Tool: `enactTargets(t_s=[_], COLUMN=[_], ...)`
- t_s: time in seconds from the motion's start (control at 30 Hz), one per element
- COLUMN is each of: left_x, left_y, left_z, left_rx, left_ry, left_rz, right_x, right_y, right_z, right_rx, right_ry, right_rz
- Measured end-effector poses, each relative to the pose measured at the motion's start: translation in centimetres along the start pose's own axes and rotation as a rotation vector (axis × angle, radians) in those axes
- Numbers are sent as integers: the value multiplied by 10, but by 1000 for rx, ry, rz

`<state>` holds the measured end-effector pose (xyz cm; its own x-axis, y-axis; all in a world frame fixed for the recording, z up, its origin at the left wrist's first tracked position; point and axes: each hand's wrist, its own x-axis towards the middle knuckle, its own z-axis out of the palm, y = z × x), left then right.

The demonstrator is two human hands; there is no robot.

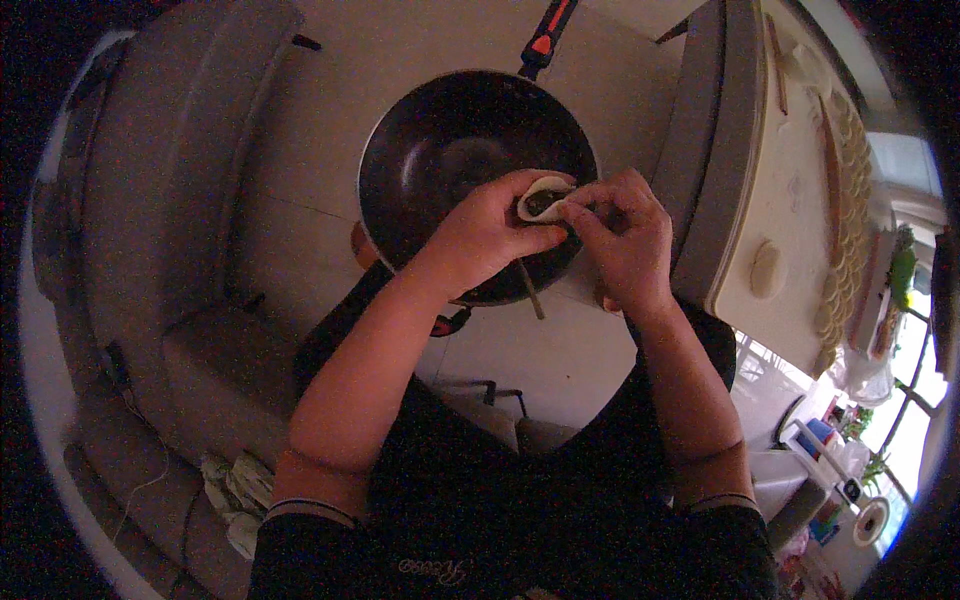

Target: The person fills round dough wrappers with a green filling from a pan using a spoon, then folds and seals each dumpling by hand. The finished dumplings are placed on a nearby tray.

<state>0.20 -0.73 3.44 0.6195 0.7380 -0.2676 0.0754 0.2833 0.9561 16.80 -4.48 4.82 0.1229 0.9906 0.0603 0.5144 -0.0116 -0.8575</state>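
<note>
My left hand [484, 229] cups a round dough wrapper [527, 208] with dark filling [541, 201] in its middle. The wrapper is partly folded up, and its left side still gapes around the filling. At its right edge, the thumb and fingers of my right hand [634, 232] pinch the dough. Both hands are over the right part of a dark wok [465, 124], which sits low in front of me. A thin stick [533, 292] sticks out below my left hand; its upper end is hidden.
On my right stands a pale table [776, 315] with a piece of dough [767, 268], a thin stick [778, 64] and rows of small pale dough pieces [847, 247]. The wok's black-and-red handle [549, 37] points away from me. A sofa [165, 150] lies to the left.
</note>
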Motion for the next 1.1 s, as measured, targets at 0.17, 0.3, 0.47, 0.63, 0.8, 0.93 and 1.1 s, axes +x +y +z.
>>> enactTargets(t_s=[0.17, 0.3, 0.47, 0.63, 0.8, 0.93, 1.1], left_x=[1, 2, 2, 2, 1, -1, 2], left_y=[9, 11, 6, 4, 15, 12, 9], left_z=[9, 12, 19, 17, 11, 8, 10], left_rx=[120, 136, 39, 81, 215, 37, -319], left_ry=[40, 16, 74, 71, 94, 167, 207], left_rz=[-11, -34, 26, 26, -104, -37, -8], right_x=[1, 4, 4, 5, 4, 9, 8], right_y=[11, 10, 14, 16, 12, 6, 16], right_z=[-6, -13, -17, -17, -13, -15, -24], right_rx=[177, 201, 188, 89, -7, 98, 415], right_ry=[-52, -82, -110, -118, -92, -36, -195], right_rz=[141, 242, 155, -39, -105, -9, 364])
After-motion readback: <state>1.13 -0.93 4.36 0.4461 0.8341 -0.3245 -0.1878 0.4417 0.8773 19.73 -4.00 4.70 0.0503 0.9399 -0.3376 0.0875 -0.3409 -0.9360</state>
